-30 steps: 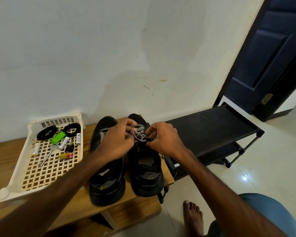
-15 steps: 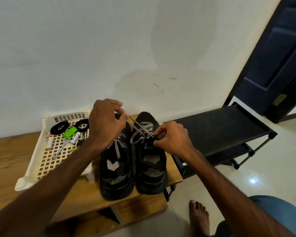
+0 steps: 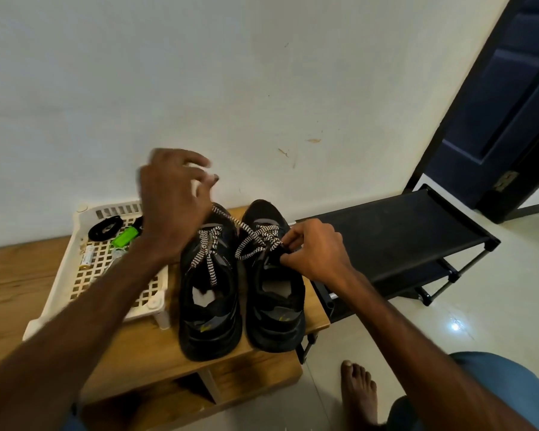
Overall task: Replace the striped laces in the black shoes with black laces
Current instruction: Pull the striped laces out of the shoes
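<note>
R hand point(image 3: 318, 253) pinches striped lace point(image 3: 255, 241) — L hand point(image 3: 171, 200) blurred, raised.

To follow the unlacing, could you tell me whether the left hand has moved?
Yes: the left hand rose away from the black shoes, toward the white wall.

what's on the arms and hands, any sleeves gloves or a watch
Both forearms are bare, with no sleeves on the parts that show. The left hand and right hand wear no gloves. No watch, band or ring shows on either, though the left hand is motion-blurred, so a thin ring there could be missed.
</note>
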Motion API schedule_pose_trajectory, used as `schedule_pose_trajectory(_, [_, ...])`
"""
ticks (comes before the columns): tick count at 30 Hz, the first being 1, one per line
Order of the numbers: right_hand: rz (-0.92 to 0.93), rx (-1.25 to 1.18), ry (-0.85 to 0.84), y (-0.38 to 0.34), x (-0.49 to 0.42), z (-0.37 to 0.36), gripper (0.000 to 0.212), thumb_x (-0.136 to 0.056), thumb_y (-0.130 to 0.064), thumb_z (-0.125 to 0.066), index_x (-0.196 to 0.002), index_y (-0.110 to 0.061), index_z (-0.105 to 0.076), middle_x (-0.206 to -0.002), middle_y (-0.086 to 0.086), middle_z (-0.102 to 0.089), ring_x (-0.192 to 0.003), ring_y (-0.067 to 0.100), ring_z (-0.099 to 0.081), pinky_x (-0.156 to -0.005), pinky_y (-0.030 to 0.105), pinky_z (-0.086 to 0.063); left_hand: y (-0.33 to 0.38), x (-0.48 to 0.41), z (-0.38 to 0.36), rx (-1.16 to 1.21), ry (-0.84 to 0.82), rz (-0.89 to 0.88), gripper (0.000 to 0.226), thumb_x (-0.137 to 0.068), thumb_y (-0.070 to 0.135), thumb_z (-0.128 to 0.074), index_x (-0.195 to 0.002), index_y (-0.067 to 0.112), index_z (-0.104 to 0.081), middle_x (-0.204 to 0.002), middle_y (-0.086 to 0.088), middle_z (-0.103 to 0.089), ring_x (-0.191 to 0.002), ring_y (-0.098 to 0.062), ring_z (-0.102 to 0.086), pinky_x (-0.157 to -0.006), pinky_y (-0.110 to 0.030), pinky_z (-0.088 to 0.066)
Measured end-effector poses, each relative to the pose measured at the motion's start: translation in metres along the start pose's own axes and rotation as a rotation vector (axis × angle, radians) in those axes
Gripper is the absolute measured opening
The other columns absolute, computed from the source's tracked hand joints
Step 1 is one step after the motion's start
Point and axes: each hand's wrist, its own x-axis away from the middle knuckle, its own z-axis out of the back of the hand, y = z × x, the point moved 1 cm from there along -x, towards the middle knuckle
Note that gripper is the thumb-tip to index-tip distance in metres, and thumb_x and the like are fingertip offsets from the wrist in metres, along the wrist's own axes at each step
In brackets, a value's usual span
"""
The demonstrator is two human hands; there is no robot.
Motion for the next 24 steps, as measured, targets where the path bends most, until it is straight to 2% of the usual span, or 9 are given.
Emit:
schedule_pose_trajectory(3, [0.004,0.015,-0.013,-0.001,0.003,0.0,0.026,-0.08,-0.025,-0.086,-0.103,-0.028,-0.075,-0.09,-0.012,-0.074,-0.084,0.003,-0.07,-0.086,0.032,-0.061,-0.01,0.0,-0.004,-0.12,-0.272,0.168,0.041,-0.088,0.046,-0.074,-0.12,0.019,-0.074,-0.147,-0.003,-0.054,-0.138,-0.031,-0.039,-0.106,-0.055,-0.037])
schedule_pose_trajectory(5, [0.04,0.051,0.012,-0.006,0.006,-0.003,0.03,-0.082,-0.027,-0.084,-0.11,-0.029,-0.073,-0.098,-0.011,-0.073,-0.09,0.006,-0.069,-0.088,0.034,-0.061,0.011,0.019,-0.014,-0.12,-0.429,0.097,0.056,-0.087,0.051,-0.072,-0.133,0.019,-0.064,-0.149,-0.005,-0.051,-0.137,-0.029,-0.041,-0.108,-0.051,-0.038])
schedule_pose_trajectory(7, [0.115,0.098,0.079,-0.015,0.009,-0.008,0.036,-0.084,-0.027,-0.082,-0.117,-0.028,-0.069,-0.108,-0.007,-0.07,-0.096,0.013,-0.068,-0.085,0.037,-0.06,0.036,0.039,-0.021,0.002,-0.4,0.01,0.034,-0.085,0.045,-0.075,-0.112,0.026,-0.073,-0.114,0.005,-0.069,-0.105,-0.015,-0.06,-0.085,-0.032,-0.05])
schedule_pose_trajectory(9, [0.225,0.19,0.137,-0.025,0.01,-0.013,0.033,-0.087,-0.023,-0.079,-0.119,-0.025,-0.067,-0.113,0.0,-0.066,-0.099,0.021,-0.066,-0.083,0.04,-0.058,0.054,0.052,-0.022,0.076,-0.442,0.023,0.014,-0.082,0.038,-0.075,-0.093,0.029,-0.075,-0.082,0.015,-0.066,-0.074,-0.006,-0.061,-0.063,-0.022,-0.049])
schedule_pose_trajectory(12, [0.328,0.293,0.156,-0.035,0.009,-0.019,0.027,-0.092,-0.011,-0.071,-0.117,-0.019,-0.069,-0.11,0.008,-0.065,-0.095,0.029,-0.066,-0.081,0.042,-0.056,0.064,0.06,-0.025,0.119,-0.573,0.021,0.013,-0.08,0.028,-0.068,-0.091,0.021,-0.067,-0.077,0.01,-0.066,-0.072,-0.013,-0.064,-0.07,-0.034,-0.058])
schedule_pose_trajectory(15, [0.349,0.315,0.135,-0.037,0.007,-0.015,0.017,-0.091,-0.008,-0.07,-0.105,-0.016,-0.072,-0.101,0.007,-0.069,-0.088,0.03,-0.068,-0.077,0.041,-0.058,0.061,0.061,-0.026,0.149,-0.575,0.061,0.017,-0.076,0.026,-0.071,-0.085,0.022,-0.057,-0.077,0.01,-0.062,-0.076,-0.016,-0.063,-0.073,-0.034,-0.057])
schedule_pose_trajectory(19, [0.324,0.278,0.108,-0.031,0.007,-0.012,0.008,-0.089,-0.012,-0.072,-0.095,-0.013,-0.077,-0.09,0.006,-0.073,-0.081,0.023,-0.069,-0.074,0.036,-0.06,0.053,0.06,-0.033,0.103,-0.604,0.18,0.016,-0.074,0.026,-0.075,-0.077,0.012,-0.069,-0.069,-0.001,-0.068,-0.068,-0.017,-0.066,-0.071,-0.039,-0.06])
schedule_pose_trajectory(22, [0.216,-0.009,0.124,-0.02,0.005,-0.008,0.004,-0.086,-0.011,-0.078,-0.086,-0.016,-0.077,-0.083,-0.003,-0.075,-0.076,0.011,-0.071,-0.07,0.025,-0.06,0.044,0.056,-0.036,0.136,-0.62,0.254,0.011,-0.072,0.022,-0.076,-0.07,0.011,-0.076,-0.065,-0.002,-0.072,-0.065,-0.014,-0.068,-0.063,-0.026,-0.058])
schedule_pose_trajectory(24, [0.014,-0.411,0.07,-0.009,0.002,0.002,0.004,-0.088,-0.007,-0.078,-0.086,-0.01,-0.075,-0.083,0.002,-0.077,-0.077,0.015,-0.076,-0.07,0.027,-0.063,0.039,0.054,-0.035,0.157,-0.612,0.32,0.007,-0.072,0.021,-0.079,-0.073,0.014,-0.078,-0.068,0.002,-0.073,-0.065,-0.007,-0.067,-0.06,-0.015,-0.051])
